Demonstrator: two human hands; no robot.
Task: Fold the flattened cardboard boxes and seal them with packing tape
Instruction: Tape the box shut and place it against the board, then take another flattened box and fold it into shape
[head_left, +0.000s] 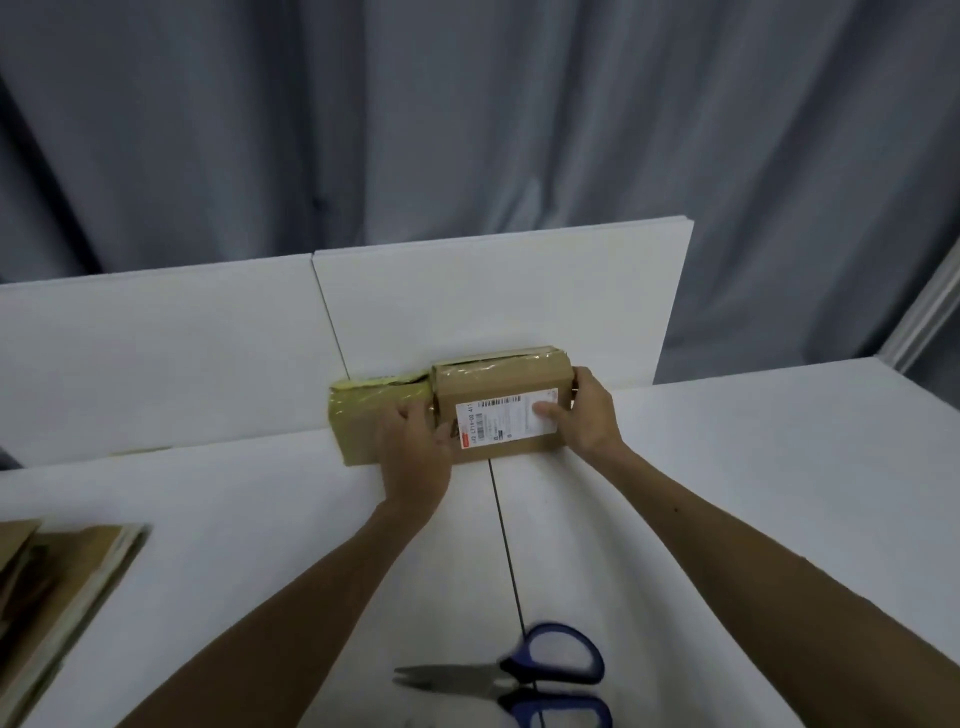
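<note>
Both your arms are stretched out to the far side of the table, where two boxes sit side by side, tight against the white board standing at the back. The taped box is on the left, wrapped in shiny yellowish tape. Touching it on the right is the labelled box, a strip of clear tape along its top and a white label on the face towards you.

Your right hand grips the right end of the labelled box: thumb laid flat on the label, fingers curled together round the end, their tips hidden behind it. Your left hand covers the seam where the two boxes meet, back of the hand up. The thumb presses against the labelled box's near face and the fingers bend down, close together, at its left end. You've got that box clamped between your two hands. I can't tell whether it's resting on the table or lifted just off it.

Nearer to you, the scissors lie on the table with their blue handles to the right and the blades pointing left. At the near left edge sits a stack of flat cardboard. A grey curtain hangs behind the board.
</note>
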